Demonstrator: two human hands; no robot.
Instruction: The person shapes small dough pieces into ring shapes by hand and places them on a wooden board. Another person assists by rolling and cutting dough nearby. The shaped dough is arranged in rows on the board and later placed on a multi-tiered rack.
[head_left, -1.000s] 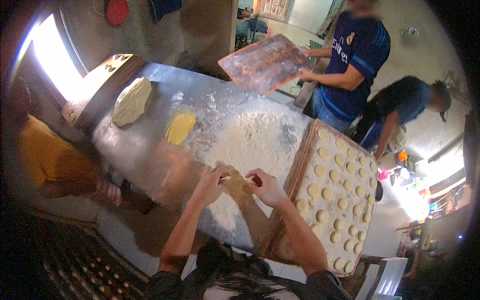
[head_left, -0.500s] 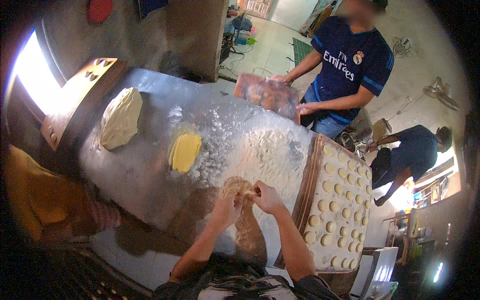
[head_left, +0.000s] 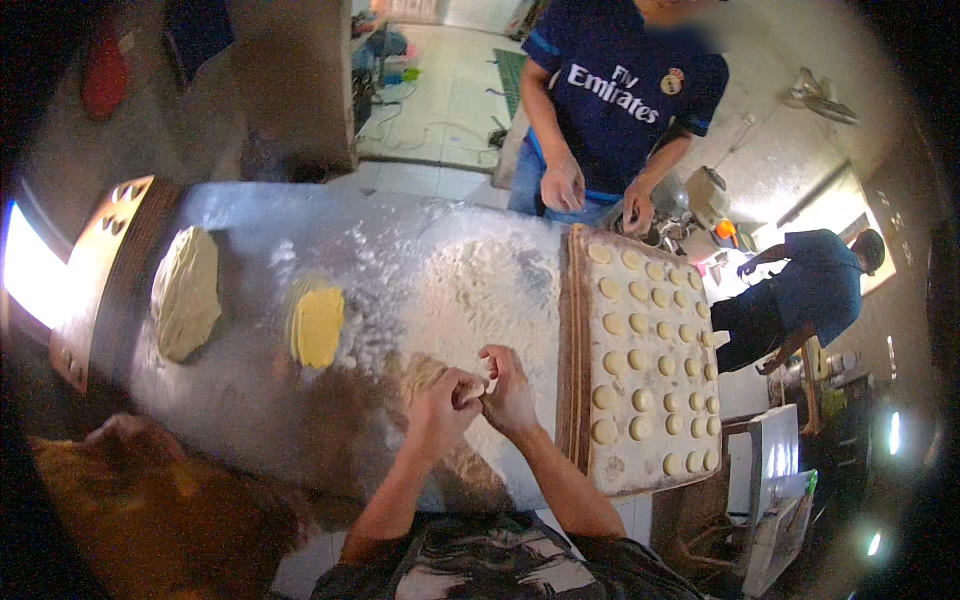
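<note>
Over the floured part of the metal table (head_left: 250,400), both my hands are close together around a small piece of pale dough (head_left: 472,393). My left hand (head_left: 441,402) has its fingers closed on it. My right hand (head_left: 510,398) meets it from the other side, fingers curled and thumb against the dough. Loose flour (head_left: 490,285) is spread just beyond my hands. To the left lies a slab of yellow fat or filling (head_left: 320,327), and farther left a large mound of pale dough (head_left: 188,295).
A stack of boards (head_left: 622,462) at the table's right end bears rows of round dough pieces (head_left: 641,400). More boards (head_left: 85,290) stand at the left end. Across the table stands a person in a dark shirt (head_left: 610,90); another person (head_left: 800,290) is farther right. Yellow-brown cloth (head_left: 150,500) shows at lower left.
My view has shifted, so the table sits farther left. My right fingers have spread somewhat around the dough. The person opposite no longer holds the reddish board and has moved nearer the stacked boards.
</note>
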